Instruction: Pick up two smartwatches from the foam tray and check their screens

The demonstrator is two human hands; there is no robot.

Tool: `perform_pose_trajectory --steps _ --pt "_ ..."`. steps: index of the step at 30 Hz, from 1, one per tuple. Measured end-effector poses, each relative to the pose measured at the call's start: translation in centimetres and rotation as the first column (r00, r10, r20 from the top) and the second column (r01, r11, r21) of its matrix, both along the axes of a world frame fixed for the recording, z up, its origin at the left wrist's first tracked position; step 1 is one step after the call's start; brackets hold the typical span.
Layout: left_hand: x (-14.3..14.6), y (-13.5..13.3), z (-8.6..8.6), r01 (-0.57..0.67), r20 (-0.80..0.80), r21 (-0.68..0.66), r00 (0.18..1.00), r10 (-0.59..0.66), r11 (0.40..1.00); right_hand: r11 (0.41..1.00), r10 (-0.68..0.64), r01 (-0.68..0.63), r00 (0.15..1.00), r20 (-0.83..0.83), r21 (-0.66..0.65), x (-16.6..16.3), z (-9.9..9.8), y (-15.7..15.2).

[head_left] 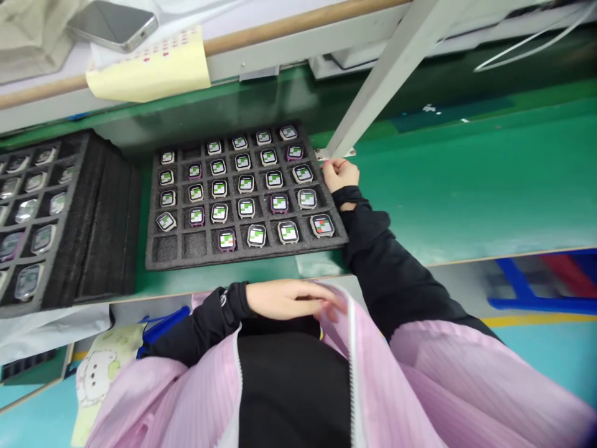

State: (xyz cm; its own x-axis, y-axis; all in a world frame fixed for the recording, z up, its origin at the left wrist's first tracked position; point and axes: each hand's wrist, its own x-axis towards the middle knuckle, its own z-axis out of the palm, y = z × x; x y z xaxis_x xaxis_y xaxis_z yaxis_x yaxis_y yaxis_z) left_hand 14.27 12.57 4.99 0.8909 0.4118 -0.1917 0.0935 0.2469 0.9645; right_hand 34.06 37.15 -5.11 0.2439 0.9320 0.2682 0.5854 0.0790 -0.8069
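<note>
A black foam tray (173, 256) lies on the green bench, its pockets filled with several small square watch bodies (245, 183) whose screens are lit. My right hand (340, 173) rests at the tray's far right edge, fingers curled against the foot of a slanted metal post (373, 87); nothing shows in it. My left hand (286, 298) lies flat near my body below the bench edge, its fingers touching the pink coat's front edge (342, 311). Two pockets at the tray's front left are empty.
A second foam tray (79, 205) with covered watch bodies sits at the left. On the shelf behind lie a phone (112, 23) and a yellow sticker sheet (149, 71). The green mat (466, 180) stretches to the right.
</note>
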Motion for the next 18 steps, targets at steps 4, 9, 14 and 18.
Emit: perform_pose_trajectory --steps 4,9,14,18 --pt "-4.1 -2.9 -2.3 0.013 -0.098 0.059 0.995 -0.008 0.998 0.999 -0.032 0.033 0.999 0.025 -0.037 -0.3 0.6 -0.1" --pt "-7.8 -6.2 -3.2 -0.184 -0.159 0.164 0.965 0.21 0.969 0.997 -0.042 0.045 0.998 0.038 -0.07 -0.4 0.9 -0.3" --pt "-5.9 -6.2 -4.1 -0.36 -0.291 0.246 0.858 0.423 0.9 0.995 -0.06 0.064 0.997 0.048 -0.075 -0.5 0.9 -0.5" --pt "-3.4 -5.0 -5.2 -0.374 -0.381 0.294 0.798 0.467 0.88 0.995 -0.069 0.074 0.995 0.065 -0.072 -0.5 0.8 -0.6"
